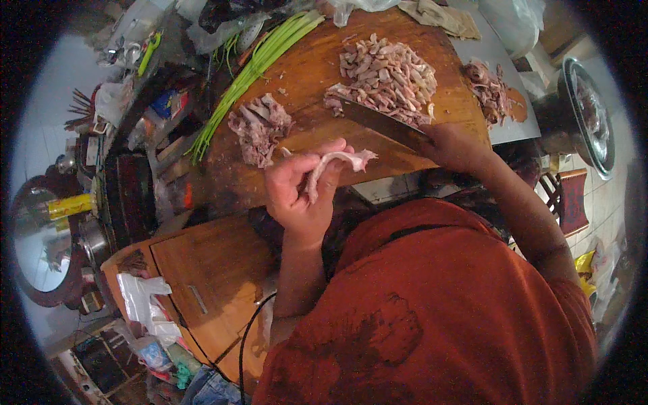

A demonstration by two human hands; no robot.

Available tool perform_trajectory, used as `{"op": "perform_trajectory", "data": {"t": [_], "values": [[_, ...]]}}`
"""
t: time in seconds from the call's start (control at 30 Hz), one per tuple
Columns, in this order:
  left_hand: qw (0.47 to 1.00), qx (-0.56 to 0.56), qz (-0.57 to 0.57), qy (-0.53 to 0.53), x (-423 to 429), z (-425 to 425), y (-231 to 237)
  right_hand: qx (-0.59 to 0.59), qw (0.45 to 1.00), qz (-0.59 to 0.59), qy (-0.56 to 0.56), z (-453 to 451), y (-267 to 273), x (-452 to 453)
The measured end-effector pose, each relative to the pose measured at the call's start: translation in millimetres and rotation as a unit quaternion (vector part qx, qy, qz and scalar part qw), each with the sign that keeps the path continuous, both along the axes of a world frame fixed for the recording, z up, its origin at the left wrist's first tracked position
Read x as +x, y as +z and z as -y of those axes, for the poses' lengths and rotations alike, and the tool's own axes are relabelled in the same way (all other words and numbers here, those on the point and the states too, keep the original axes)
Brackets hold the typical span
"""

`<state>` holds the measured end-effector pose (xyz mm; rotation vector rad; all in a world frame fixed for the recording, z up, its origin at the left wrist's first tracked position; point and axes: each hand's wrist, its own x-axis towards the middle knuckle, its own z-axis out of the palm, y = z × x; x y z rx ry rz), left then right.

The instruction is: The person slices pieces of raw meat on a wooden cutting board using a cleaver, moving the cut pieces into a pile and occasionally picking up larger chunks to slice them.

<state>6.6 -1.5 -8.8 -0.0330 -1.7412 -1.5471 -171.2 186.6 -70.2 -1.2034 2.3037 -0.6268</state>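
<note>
My left hand (304,187) holds up a pale, curved strip of meat (341,158) between thumb and fingers, in front of the near edge of a wooden table (314,121). Shut around a knife handle, my right hand (450,147) rests at the table's right side. The broad knife blade (382,121) points left, along the near side of a heap of chopped pale pink meat (387,76). A smaller pile of meat pieces (259,126) lies to the left, behind my left hand. The knife handle is mostly hidden in my fingers.
Long green stalks (258,76) lie along the table's left edge. A beige cloth (440,19) is at the far edge. More meat scraps (488,93) lie on a grey surface at right, with a metal basin (590,116) beyond. A wooden cabinet (212,288) stands at lower left.
</note>
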Motion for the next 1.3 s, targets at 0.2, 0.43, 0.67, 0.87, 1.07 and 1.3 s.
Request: {"op": "perform_trajectory", "data": {"t": [0.2, 0.43, 0.67, 0.87, 1.07, 1.3], "values": [[0.923, -0.344, -0.115, 0.132, -2.7, 3.4, 6.5, -0.046, 0.999, 0.012, -0.005, -0.9, 10.4, 4.8], [0.913, -0.365, -0.112, 0.141, -0.4, -2.1, 10.6, -0.024, 0.999, 0.021, -0.022, -2.7, -0.6, 2.5], [0.99, 0.057, 0.093, 0.09, -7.7, -27.4, 17.7, -0.014, 0.999, 0.035, -0.027, -5.8, -9.8, 2.5], [0.983, 0.124, 0.117, 0.064, -8.8, -30.2, 24.6, 0.009, 0.999, 0.035, -0.029, -4.6, -8.2, 1.7], [0.974, 0.182, 0.13, 0.031, -7.1, -28.9, 29.6, 0.006, 0.999, 0.031, -0.018, -3.9, 0.9, 4.3], [0.953, 0.105, 0.282, 0.039, -25.9, -19.9, -17.9, -0.02, 0.999, 0.024, -0.019, -8.3, -8.6, 3.3]]}}
